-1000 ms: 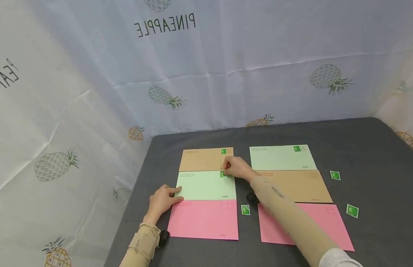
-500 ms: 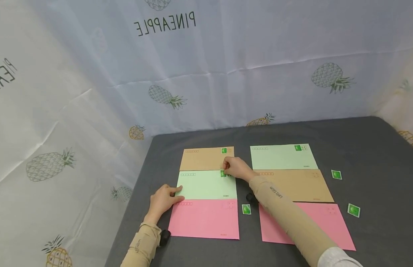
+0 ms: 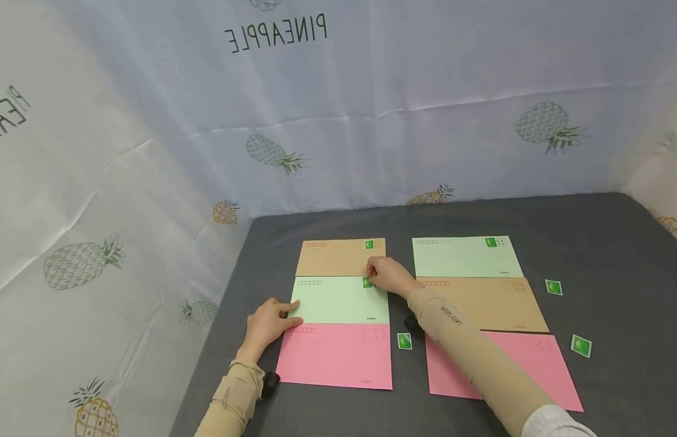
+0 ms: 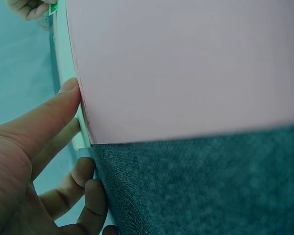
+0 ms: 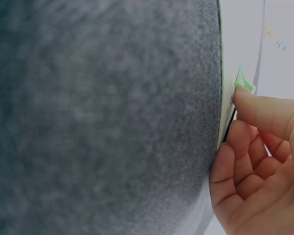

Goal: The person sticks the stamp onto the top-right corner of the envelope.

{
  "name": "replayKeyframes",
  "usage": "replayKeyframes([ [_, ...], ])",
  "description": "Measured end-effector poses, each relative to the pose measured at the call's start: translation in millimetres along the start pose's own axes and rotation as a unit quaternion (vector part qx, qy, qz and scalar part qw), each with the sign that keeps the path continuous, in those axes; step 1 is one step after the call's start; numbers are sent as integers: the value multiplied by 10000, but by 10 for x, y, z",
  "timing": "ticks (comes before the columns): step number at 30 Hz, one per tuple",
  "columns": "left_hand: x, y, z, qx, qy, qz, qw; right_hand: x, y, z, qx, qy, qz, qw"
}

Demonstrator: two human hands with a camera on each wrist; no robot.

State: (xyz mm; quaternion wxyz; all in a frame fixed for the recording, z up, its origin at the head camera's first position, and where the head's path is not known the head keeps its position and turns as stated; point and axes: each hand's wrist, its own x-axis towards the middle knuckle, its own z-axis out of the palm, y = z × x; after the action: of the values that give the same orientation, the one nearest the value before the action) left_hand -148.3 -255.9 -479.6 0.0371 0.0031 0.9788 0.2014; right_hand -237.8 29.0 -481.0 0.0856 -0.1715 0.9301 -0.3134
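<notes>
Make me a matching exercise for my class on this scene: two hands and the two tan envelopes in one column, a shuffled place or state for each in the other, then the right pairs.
Column 1
1. Left hand
2. Right hand
3. Left tan envelope
4. Right tan envelope

Column 2
A. Second from the far end, no stamp showing
B. Pinching a green stamp
C. At the far end, bearing another stamp
D. At the left edge of a pale green envelope

Pairs: 1-D, 2-B, 3-C, 4-A

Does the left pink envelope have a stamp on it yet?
No, the left pink envelope shows only printed marks, and a loose green stamp lies beside it on the dark table.
</notes>
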Motion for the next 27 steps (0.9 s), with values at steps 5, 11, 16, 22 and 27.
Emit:
replayKeyframes([
  [5,5,6,1,-11,40,33,10000,-7,-36,-20,-171,10,117,9998],
  [11,13,-8,8,-7,47,42,10000,-20,-59,-18,-308,39,214,9993],
  [16,-7,-18,4,-22,46,78,10000,-25,-58,13,-367,2,91,9993],
  [22,-30,-19,2,-47,14,42,10000,-52,-49,15,-297,-61,126,9995],
  [27,-16,-5,2,-49,21,27,10000,-73,-73,-3,-273,-20,195,9994],
])
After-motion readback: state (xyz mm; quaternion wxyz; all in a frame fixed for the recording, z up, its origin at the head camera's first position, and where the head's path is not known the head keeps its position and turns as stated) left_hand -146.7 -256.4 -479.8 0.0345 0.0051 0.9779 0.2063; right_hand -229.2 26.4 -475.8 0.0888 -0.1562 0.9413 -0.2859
